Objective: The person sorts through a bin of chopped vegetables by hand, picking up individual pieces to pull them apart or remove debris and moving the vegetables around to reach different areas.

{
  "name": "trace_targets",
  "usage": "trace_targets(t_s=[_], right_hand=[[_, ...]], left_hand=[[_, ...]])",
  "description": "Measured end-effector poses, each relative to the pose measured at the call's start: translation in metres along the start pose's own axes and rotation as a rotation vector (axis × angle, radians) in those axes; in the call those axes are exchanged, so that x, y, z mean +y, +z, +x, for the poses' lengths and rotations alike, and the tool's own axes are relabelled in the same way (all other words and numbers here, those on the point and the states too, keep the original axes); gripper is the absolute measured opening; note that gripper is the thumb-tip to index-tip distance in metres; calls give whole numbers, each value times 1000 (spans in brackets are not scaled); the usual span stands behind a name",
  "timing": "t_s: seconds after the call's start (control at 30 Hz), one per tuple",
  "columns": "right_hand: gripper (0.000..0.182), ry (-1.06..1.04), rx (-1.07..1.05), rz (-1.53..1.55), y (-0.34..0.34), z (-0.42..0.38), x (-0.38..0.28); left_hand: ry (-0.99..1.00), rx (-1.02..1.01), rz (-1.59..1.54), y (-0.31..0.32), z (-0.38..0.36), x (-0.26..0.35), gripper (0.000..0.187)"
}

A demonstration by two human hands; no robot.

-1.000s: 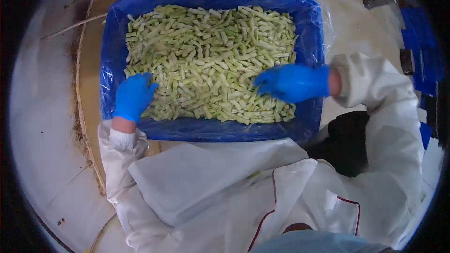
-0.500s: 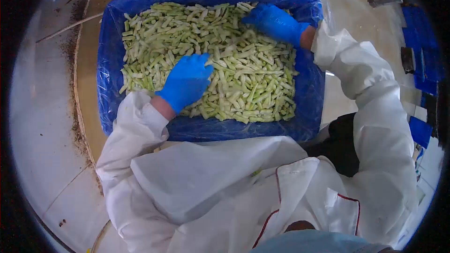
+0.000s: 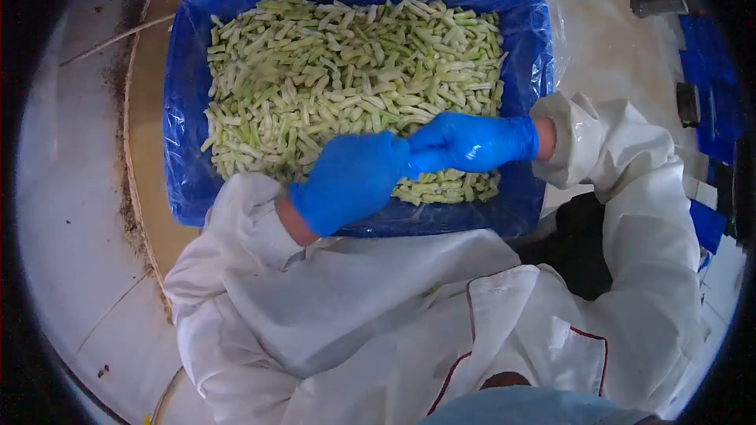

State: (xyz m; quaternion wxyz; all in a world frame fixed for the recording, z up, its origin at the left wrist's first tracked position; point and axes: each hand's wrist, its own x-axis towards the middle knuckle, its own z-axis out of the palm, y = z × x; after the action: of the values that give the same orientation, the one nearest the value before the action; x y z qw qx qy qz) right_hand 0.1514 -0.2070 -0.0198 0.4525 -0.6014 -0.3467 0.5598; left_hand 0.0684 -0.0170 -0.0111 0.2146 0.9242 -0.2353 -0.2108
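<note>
Many cut green bean pieces (image 3: pixel 315 71), pale and frosted-looking, lie spread in a blue crate (image 3: pixel 187 118) lined with clear plastic film. Above the near part of the beans, my two blue-gloved hands meet. My left hand (image 3: pixel 350 181) has its fingers curled together, their tips against the fingers of my right hand. My right hand (image 3: pixel 484 142) reaches in from the right, its fingers bent and pressed together. Whatever the fingers pinch, if anything, is hidden between the gloves.
Brown board (image 3: pixel 146 142) edges the crate on the left, beside a pale, dirt-specked surface (image 3: pixel 71 189). A thin rod (image 3: pixel 118 39) points toward the crate. Blue objects (image 3: pixel 713 86) stand at the far right. My white coat (image 3: pixel 378 307) fills the near side.
My right hand has come from the far right of the beans toward me and left. My left hand has moved nearer and right. Both now meet over the near beans.
</note>
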Motion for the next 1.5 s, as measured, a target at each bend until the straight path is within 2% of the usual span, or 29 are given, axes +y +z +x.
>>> trace_targets(t_s=[0.1, 0.17, 0.2, 0.27, 0.3, 0.37, 0.43, 0.47, 0.53, 0.63, 0.67, 0.73, 0.77, 0.87, 0.97, 1.07, 1.13, 1.23, 1.3, 1.33, 1.43, 1.5], right_hand=[[35, -182, -584, 25, 8, -8, 12], [34, -99, -669, 12, 7, -18, 16], [34, -61, -716, 12, 4, -23, 19], [30, -9, -502, -275, -19, -32, 28], [30, 12, -371, -483, -33, -38, 26], [29, 49, -267, -772, -58, -46, 22], [29, 14, -67, -1247, -79, -53, 40], [30, 69, -25, -1274, -90, -52, 44], [32, 190, 55, -1328, -99, -44, 32], [35, 429, -39, -1084, -83, -27, 26], [35, 331, 14, -1154, -77, -28, 37], [36, 125, 120, -1286, -63, -31, 69], [36, 37, 155, -1241, -65, -33, 77], [32, 122, 83, -1127, -75, -36, 83], [26, 211, 91, -834, -73, -40, 53], [21, 132, 110, -635, -64, -36, 36], [20, 100, 101, -591, -55, -30, 31], [19, 140, 59, -484, -38, -21, 17], [24, 249, 16, -448, -27, -16, -1], [25, 210, 48, -439, -20, -13, -4], [30, 37, 120, -376, -5, -10, 9], [33, -102, 143, -267, 0, -8, 13]], left_hand=[[500, -12, -163, -5, -19, -10, 11], [561, 137, -277, -8, -30, -32, 10], [378, 275, -304, -11, -40, -49, 12], [2, 496, -342, -32, -45, -75, 17], [-381, 448, -482, -41, -43, -85, 19], [-299, 440, 19, -30, -42, -132, 21], [-184, 461, 267, -24, -35, -121, 23], [-118, 470, 388, -20, -27, -112, 25], [105, 382, 272, -4, -8, -88, 26], [371, 336, 210, 37, 13, -71, 25], [444, 333, 210, 51, 18, -72, 25], [396, 282, 234, 58, 18, -81, 21], [375, 254, 250, 58, 16, -89, 20], [125, 311, 92, 49, -7, -114, 14], [-158, 140, 60, 27, -24, -112, 17], [94, 438, 201, 16, -11, -71, 26], [149, 550, 89, 17, 2, -43, 34], [192, 440, 2, 24, 15, -18, 29], [61, 145, -73, 29, 19, -11, 30], [-12, 5, -106, 30, 20, -10, 31], [48, 98, -146, 28, 11, -7, 26], [60, 67, -178, 25, 3, -10, 23]])
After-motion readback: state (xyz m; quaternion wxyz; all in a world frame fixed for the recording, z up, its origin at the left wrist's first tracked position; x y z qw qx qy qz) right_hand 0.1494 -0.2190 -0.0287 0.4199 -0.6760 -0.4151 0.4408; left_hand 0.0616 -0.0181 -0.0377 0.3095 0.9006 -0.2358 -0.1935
